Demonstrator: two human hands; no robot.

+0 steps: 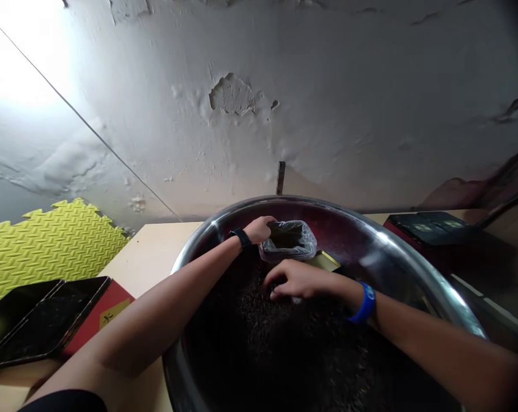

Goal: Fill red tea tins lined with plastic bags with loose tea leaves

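Observation:
A big steel basin [370, 240] sits in front of me, filled with dark loose tea leaves [276, 343]. Inside it, at the far side, stands a box lined with a clear plastic bag [289, 239]. My left hand [259, 229], with a black wristband, grips the bag's left rim. My right hand [297, 279], with a blue wristband, lies palm down on the leaves just in front of the bag, fingers curled into them. A gold-coloured flap [325, 261] shows beside the bag.
A red tin with dark lid trays [48, 320] lies on the wooden table [155, 257] at the left. More dark boxes [430, 226] stand at the right. A yellow foam mat [52, 240] leans by the peeling white wall [284, 103].

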